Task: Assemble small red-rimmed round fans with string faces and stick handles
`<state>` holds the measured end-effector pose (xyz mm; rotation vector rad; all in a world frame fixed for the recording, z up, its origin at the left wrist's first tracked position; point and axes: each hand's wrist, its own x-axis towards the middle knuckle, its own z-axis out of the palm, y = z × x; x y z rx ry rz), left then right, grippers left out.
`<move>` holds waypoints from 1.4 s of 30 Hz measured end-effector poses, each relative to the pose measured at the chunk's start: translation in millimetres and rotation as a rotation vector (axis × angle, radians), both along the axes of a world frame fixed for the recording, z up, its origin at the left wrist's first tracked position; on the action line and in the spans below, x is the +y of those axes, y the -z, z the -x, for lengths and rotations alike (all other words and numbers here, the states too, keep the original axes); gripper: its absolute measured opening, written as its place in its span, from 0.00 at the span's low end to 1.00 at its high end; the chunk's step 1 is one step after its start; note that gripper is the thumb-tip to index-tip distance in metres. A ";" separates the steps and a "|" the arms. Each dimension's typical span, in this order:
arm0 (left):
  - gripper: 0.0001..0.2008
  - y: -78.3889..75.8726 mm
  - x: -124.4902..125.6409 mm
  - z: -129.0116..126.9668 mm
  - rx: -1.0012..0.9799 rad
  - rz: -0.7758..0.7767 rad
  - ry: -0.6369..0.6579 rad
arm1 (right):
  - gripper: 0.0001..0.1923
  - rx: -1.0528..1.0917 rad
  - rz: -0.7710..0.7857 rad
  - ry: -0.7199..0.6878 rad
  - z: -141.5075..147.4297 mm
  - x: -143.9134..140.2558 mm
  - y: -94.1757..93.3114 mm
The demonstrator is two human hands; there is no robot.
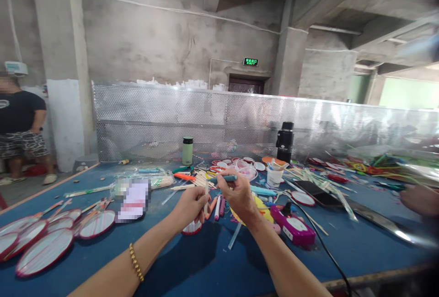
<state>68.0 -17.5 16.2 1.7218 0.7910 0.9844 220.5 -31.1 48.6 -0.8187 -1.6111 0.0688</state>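
1. Hands, two, raised close together above the blue desk (212, 269), likely so the work sits in plain view.
2. Left hand (190, 205): fingers closed on a pale stick (206, 192), held upright, long axis near vertical, lower end hidden in the grip.
3. Right hand (237, 196): pinched on a teal pen-like tool (226, 178), long axis near level, free end pointing left over the stick's top.
4. Beneath: small red-rimmed disc (192, 228), loose markers (217, 207).
5. Left: red-rimmed fans (44, 251). Right: purple device (295, 228) with black cable (325, 251).
6. Behind: green flask (187, 150), black flask (285, 141).
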 end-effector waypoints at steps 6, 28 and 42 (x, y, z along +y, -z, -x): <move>0.07 -1.1 -0.7 -0.4 0.008 -0.008 -0.007 | 0.09 -0.011 0.030 -0.010 0.3 -0.3 0.2; 0.08 0.0 0.5 0.4 -0.013 0.012 -0.003 | 0.11 0.013 0.030 -0.014 -1.9 1.7 0.6; 0.09 -1.7 -1.3 1.2 -0.016 0.022 -0.005 | 0.10 0.023 0.035 -0.004 -2.5 1.4 0.4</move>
